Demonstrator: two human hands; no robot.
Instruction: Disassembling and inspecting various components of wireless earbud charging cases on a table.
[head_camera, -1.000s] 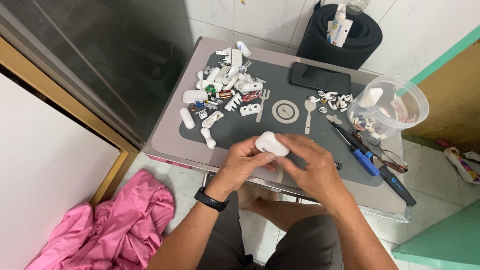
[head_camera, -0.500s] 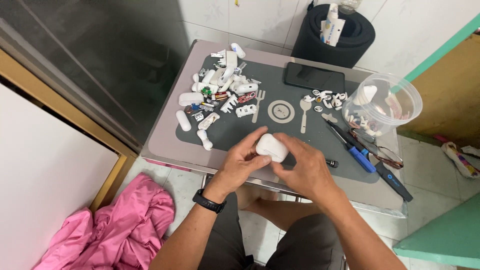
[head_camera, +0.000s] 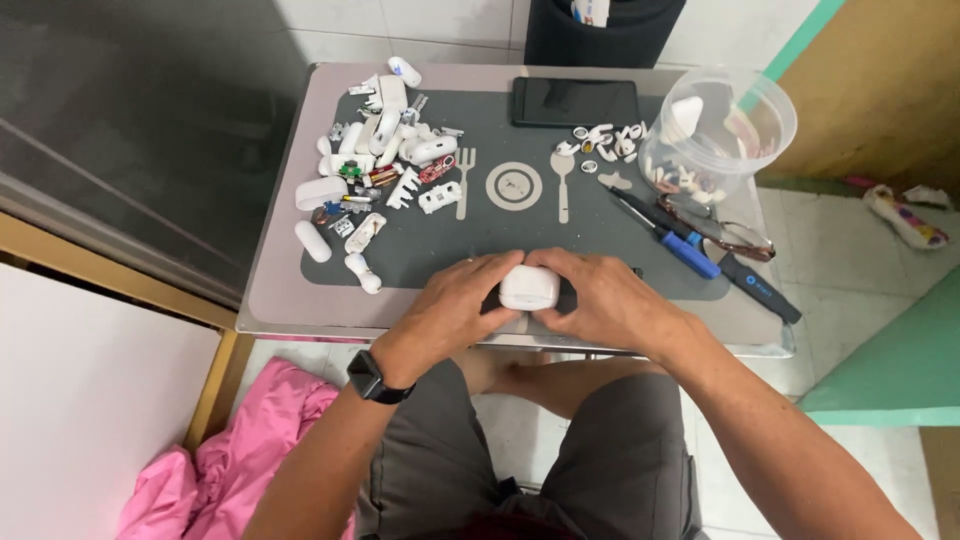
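Over the surface's (head_camera: 280, 300) near edge, left hand (head_camera: 455, 310) and right hand (head_camera: 605, 305) gripping one white earbud case (head_camera: 529, 288) between them, loose white parts (head_camera: 385, 150) well apart at far left.

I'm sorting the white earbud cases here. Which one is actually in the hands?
The rounded white case at the table's near edge, held between the left hand and right hand; the other white cases lie untouched at the far left.

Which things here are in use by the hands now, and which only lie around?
In use:
- white earbud case, held by left hand and right hand

Lying about:
- pile of white parts
- black phone
- clear tub
- blue screwdriver
- glasses
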